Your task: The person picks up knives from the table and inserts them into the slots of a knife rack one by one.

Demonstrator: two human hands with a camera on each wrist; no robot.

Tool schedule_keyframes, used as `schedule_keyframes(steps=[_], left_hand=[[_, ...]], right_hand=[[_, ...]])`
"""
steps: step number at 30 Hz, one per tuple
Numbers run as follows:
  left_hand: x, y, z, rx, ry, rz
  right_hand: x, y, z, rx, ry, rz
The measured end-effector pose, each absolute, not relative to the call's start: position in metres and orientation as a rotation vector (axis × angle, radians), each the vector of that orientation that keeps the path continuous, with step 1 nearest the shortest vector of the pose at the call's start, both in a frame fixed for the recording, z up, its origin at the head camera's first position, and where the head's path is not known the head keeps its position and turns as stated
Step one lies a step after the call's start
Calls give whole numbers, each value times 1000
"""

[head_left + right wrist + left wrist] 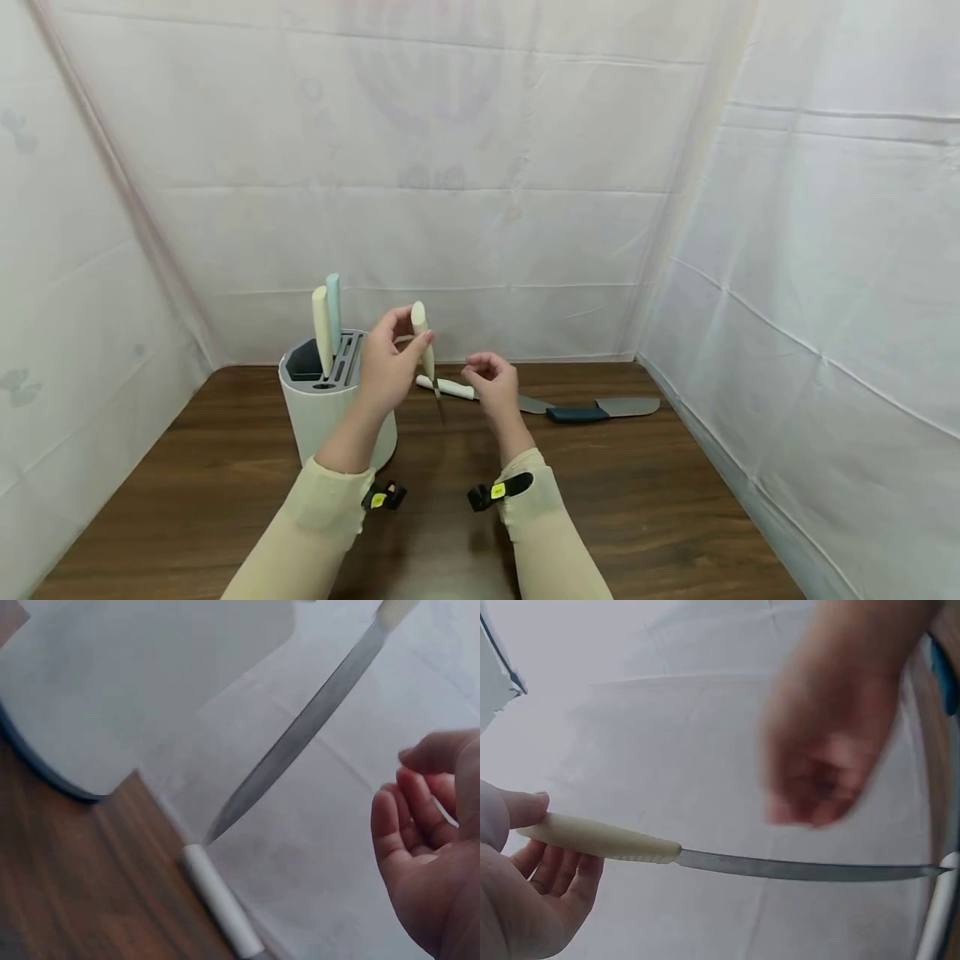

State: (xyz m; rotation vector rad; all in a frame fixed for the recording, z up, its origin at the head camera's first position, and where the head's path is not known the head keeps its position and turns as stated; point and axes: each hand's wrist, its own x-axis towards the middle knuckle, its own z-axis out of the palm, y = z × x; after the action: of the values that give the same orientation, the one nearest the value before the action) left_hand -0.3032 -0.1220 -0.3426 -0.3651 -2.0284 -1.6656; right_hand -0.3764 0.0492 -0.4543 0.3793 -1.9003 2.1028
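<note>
My left hand (384, 365) holds a knife (428, 360) by its cream handle, thumb on one side and fingers on the other. Its long, narrow blade (810, 870) points downward, bare along its length. Just to the right, my right hand (497, 390) is raised with fingers loosely bent and nothing in them; it is blurred in the left wrist view. Left of both hands stands a white knife block (318, 421) with a slotted top, partly hidden by my left forearm. A cream-handled knife (322, 325) and a light blue handle (333, 304) stick up from it.
Behind my hands, a white-handled knife (456, 389) lies on the brown wooden table (637, 517), partly hidden by my right hand. A broad-bladed knife with a dark blue handle (577, 414) lies to its right. White sheeting (480, 208) closes off the back and both sides.
</note>
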Motion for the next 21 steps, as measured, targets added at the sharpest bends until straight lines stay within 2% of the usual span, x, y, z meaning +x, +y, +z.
schedule_keyframes(steps=[3,12,21], left_hand=[[-298,-129,-322,-375,-2023,-1610],[-285,-136,-259,-432,-1905,-1550],[-281,-135,-221,-437,-1840,-1478]], right_hand=[[-378,42,-464,363,-1984,2099],[-372,19,-491,585,-2300,1987],[-361,-1,-500,753,-2372,2074]])
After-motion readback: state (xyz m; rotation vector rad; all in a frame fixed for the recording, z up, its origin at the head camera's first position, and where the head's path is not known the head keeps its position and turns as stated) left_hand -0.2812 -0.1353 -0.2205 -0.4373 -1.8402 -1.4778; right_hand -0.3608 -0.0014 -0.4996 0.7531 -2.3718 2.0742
